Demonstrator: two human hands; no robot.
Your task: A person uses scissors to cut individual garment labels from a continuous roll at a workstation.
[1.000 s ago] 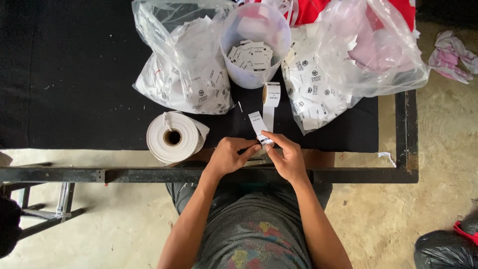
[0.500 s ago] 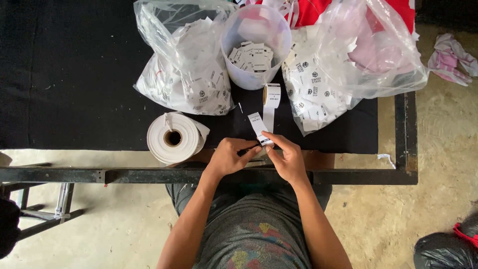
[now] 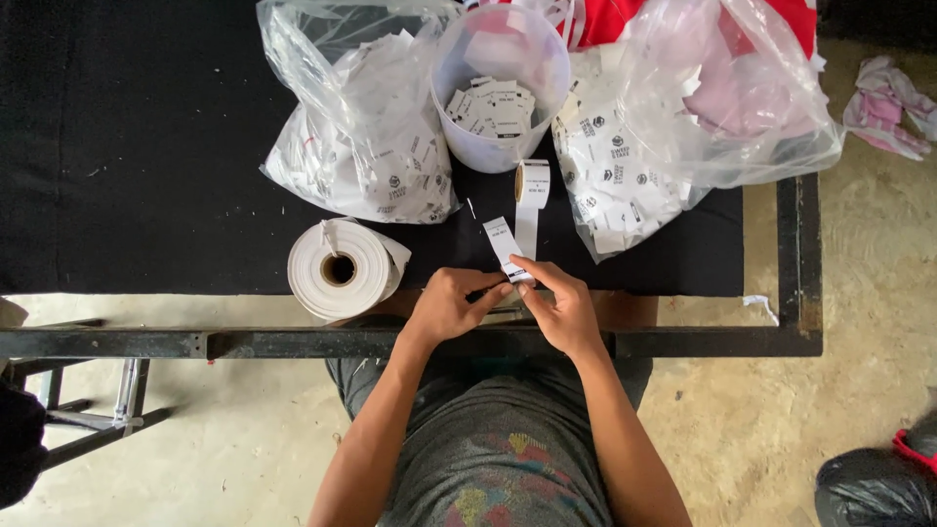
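My left hand (image 3: 452, 304) and my right hand (image 3: 560, 306) meet at the near edge of the black table (image 3: 146, 176). Both pinch a narrow white label strip (image 3: 505, 246) that runs up to a small label roll (image 3: 533, 182) standing on the table. My left hand also seems to hold a thin dark tool, mostly hidden by the fingers. A large white tape roll (image 3: 341, 267) lies just left of my left hand.
A white tub (image 3: 500, 93) of cut labels stands behind the small roll. Clear plastic bags of labels sit to its left (image 3: 361, 127) and right (image 3: 673, 117). A black metal frame (image 3: 795, 263) edges the table. Crumpled cloth (image 3: 888, 102) and a black bag (image 3: 874, 483) lie on the floor.
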